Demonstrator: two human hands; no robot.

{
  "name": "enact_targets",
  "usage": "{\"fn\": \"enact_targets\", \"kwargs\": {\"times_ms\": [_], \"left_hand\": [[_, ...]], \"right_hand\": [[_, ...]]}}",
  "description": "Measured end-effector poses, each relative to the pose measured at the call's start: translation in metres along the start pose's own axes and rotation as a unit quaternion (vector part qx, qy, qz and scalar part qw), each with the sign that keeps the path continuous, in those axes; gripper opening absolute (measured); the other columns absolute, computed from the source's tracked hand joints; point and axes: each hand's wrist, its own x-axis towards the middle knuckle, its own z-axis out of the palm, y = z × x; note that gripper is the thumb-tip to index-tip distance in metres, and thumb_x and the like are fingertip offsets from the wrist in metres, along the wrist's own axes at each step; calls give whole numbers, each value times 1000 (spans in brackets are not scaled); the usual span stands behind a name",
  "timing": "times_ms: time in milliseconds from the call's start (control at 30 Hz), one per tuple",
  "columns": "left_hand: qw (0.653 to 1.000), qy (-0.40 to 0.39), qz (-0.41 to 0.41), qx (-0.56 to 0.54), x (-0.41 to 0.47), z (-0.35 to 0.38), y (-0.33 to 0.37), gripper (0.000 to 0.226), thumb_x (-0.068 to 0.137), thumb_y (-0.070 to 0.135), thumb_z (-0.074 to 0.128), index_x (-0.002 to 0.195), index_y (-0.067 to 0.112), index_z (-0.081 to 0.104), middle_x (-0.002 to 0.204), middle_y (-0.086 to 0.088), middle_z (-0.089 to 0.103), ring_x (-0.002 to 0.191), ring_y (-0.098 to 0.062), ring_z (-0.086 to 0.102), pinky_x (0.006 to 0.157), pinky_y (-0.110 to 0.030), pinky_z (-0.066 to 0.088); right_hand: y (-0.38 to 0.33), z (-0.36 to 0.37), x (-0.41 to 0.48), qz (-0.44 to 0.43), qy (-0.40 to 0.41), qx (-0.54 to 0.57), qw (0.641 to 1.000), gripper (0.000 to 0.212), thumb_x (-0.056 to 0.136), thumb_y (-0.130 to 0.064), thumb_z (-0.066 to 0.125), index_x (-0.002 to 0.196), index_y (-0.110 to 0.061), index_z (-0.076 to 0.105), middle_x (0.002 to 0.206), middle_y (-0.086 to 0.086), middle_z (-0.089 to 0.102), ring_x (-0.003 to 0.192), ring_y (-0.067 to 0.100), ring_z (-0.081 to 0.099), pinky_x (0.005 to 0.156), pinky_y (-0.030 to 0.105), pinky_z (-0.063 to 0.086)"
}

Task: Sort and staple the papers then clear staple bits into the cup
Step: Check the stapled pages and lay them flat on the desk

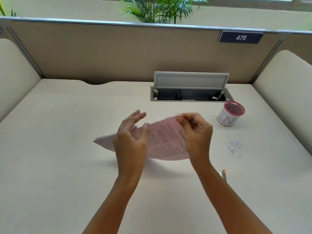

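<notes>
Head view shows my right hand [196, 132] pinching the top corner of the pink papers [166, 141] between thumb and forefinger, centre of frame, lifted off the desk [59, 149]. My left hand [130, 137] is at the sheets' left side, fingers spread and loose, with only the thumb seeming to touch the top sheet; how many sheets there are I cannot tell, since the edges blur together. The cup [230, 115] stands at the right, above a scatter of staple bits [235, 147] lying just right of my right wrist. The stapler [223, 173] peeks out behind my right forearm, lower right.

I judge I am squaring the sheets before stapling. Held by one corner only, they could fan or slip out of line, and the staple would then catch them crooked. My right forearm is close to the bits, so a careless sweep could spread them across the desk and make clearing harder. The cup is near enough to knock over.
</notes>
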Motion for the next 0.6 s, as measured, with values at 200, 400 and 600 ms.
{"fn": "enact_targets", "kwargs": {"times_ms": [200,400,600], "left_hand": [[986,-70,84,123,15,7,20,34,89,33,65,124,31,63,130,3,62,133,-21,49,120,-47,3],[990,-20,110,89,17,7,26,20,87,38,67,99,25,75,76,24,64,66,8,55,110,-49,39],[997,-62,44,4,18,-7,33,5,84,39,69,88,38,70,75,24,67,74,1,66,64,-8,50]], "right_hand": [[-18,11,1,48,-23,-1,999,17,94,-22,58,97,-13,73,82,2,73,75,18,68,65,23,56],[-45,4,1,125,-94,33,987,17,91,-29,62,97,-19,74,86,1,74,81,23,70,74,34,59],[-63,-5,2,192,-144,135,961,12,89,-14,64,96,-14,75,89,9,75,82,25,69,86,43,56]]}}
